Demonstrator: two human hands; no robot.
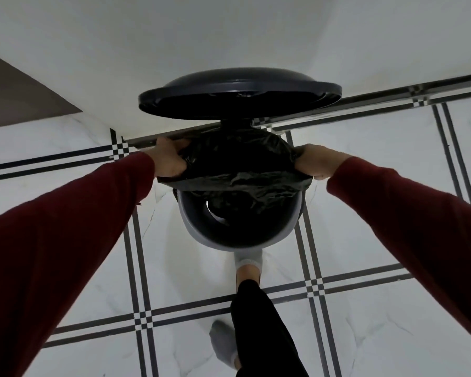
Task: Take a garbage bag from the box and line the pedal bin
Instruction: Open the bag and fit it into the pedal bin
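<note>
A round pedal bin (199, 235) with a pale outer shell and a dark inner bucket stands on the tiled floor below me. Its dark lid (239, 95) is raised, tilted back toward the wall. A black garbage bag (242, 164) is stretched across the far half of the bin's mouth, and part of it hangs down inside. My left hand (170, 159) grips the bag's left edge. My right hand (320, 163) grips its right edge. The near part of the bin's rim is bare. The bag box is not in view.
A foot in a grey sock (249, 261) presses at the front base of the bin, where the pedal is hidden. My other socked foot (223, 344) stands further back. A white wall (229, 36) rises right behind the bin. The floor is white tile with black lines.
</note>
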